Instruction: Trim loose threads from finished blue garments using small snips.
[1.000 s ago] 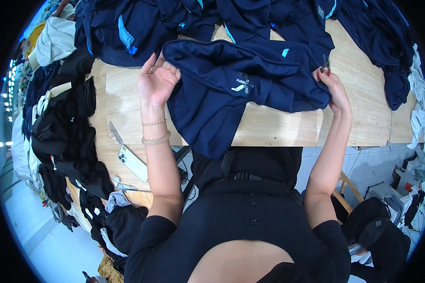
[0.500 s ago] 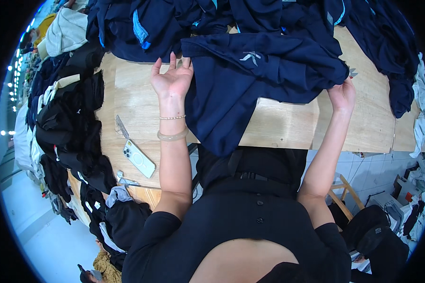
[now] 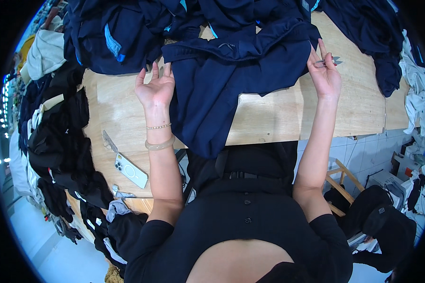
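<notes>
Navy garment [image 3: 231,89] lies between both hands — left hand [image 3: 155,89], right hand [image 3: 326,75].

One small label [image 3: 307,4] shows: a pale grey rectangular tag sewn at the upper edge of a navy garment, near the top of the view, up and to the right of the white phone [image 3: 131,170]. The phone lies back side up at the near-left edge of the wooden surface [image 3: 264,118], so its screen faces down and is hidden. No packages or signs are in view.
</notes>
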Tool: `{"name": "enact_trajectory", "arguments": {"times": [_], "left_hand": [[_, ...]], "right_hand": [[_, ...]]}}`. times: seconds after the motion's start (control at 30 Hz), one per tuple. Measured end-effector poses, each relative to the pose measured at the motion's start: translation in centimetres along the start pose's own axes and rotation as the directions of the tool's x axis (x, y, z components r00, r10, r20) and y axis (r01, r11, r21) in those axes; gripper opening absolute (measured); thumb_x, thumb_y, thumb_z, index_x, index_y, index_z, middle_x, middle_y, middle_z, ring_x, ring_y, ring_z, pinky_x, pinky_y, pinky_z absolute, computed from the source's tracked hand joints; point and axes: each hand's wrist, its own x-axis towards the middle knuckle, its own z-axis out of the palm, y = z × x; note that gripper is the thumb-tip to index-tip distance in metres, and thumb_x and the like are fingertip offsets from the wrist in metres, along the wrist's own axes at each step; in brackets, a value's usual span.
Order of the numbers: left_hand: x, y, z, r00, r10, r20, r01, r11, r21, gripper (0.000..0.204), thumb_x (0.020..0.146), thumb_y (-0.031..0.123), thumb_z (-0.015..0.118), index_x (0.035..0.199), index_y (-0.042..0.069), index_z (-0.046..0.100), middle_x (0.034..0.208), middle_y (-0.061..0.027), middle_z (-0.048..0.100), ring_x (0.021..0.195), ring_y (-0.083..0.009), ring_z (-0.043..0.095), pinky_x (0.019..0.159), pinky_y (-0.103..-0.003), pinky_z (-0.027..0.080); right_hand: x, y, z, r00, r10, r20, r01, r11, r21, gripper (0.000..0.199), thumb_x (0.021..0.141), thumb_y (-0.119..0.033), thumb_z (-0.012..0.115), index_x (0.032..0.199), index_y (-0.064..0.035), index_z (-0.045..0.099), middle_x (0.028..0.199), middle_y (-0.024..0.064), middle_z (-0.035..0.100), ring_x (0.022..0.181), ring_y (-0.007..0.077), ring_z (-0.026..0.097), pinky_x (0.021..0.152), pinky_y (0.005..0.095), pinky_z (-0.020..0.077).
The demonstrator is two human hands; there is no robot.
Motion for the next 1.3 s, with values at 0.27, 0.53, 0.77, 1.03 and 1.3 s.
{"name": "enact_trajectory", "arguments": {"times": [0.27,0.53,0.77,1.03,1.3], "left_hand": [[0.8,-0.1,-0.4,0.987,-0.127,0.102,0.092,0.951,0.294,0.026,0.089,0.015,0.056,0.109,-0.002,0.058,0.123,-0.0136,0.059,0.124,-0.0248,0.048,0.111,-0.038,0.030],[-1.1,-1.6,1.0,0.923,-0.263,0.279,0.082,0.846,0.526,0.037,0.093,0.012,0.054,0.128,0.001,0.051,0.128,-0.0110,0.056,0.121,-0.0216,0.050,0.108,-0.036,0.035],[-3.0,-2.5,2.9,0.911,-0.262,0.318,-0.078,0.649,0.757,0.044,0.093,0.013,0.055,0.134,0.003,0.045,0.123,-0.0079,0.056,0.113,-0.0160,0.054,0.096,-0.036,0.045],[-2.8,-3.6,3.1,0.905,-0.278,0.323,-0.075,0.642,0.763,0.042,0.093,0.010,0.055,0.133,0.002,0.047,0.119,-0.0070,0.058,0.109,-0.0145,0.055,0.095,-0.032,0.045],[-2.4,-4.0,2.3,0.902,-0.300,0.309,-0.065,0.614,0.786,0.041,0.090,0.007,0.057,0.130,0.001,0.049,0.116,-0.0077,0.059,0.106,-0.0142,0.056,0.093,-0.031,0.045]], "right_hand": [[0.9,1.0,1.1,0.971,0.175,0.162,-0.159,0.982,-0.103,0.042,0.101,-0.013,0.036,0.140,0.0019,0.034,0.140,0.0256,0.039,0.133,0.0282,0.039,0.110,0.0358,0.0342],[1.8,1.8,5.0,0.894,0.442,0.072,-0.255,0.635,-0.729,0.037,0.096,-0.023,0.052,0.123,0.0028,0.056,0.079,0.0001,0.059,0.045,-0.0014,0.030,0.036,0.0148,0.0203],[4.9,2.8,8.1,0.805,0.593,0.023,-0.286,0.421,-0.861,0.037,0.095,-0.026,0.057,0.124,-0.0024,0.058,0.083,0.0036,0.060,0.046,-0.0029,0.033,0.035,0.0107,0.0257],[4.9,6.9,11.8,0.699,0.714,-0.036,-0.182,0.129,-0.975,0.037,0.094,-0.018,0.056,0.127,-0.0020,0.056,0.072,-0.0022,0.055,0.044,-0.0013,0.028,0.037,0.0138,0.0216],[5.7,12.6,10.8,0.880,0.422,-0.219,-0.098,-0.291,-0.952,0.018,0.080,-0.023,0.072,0.083,-0.0073,0.065,0.053,-0.0062,0.039,0.044,0.0037,0.029,0.040,0.0224,0.0189]]}}
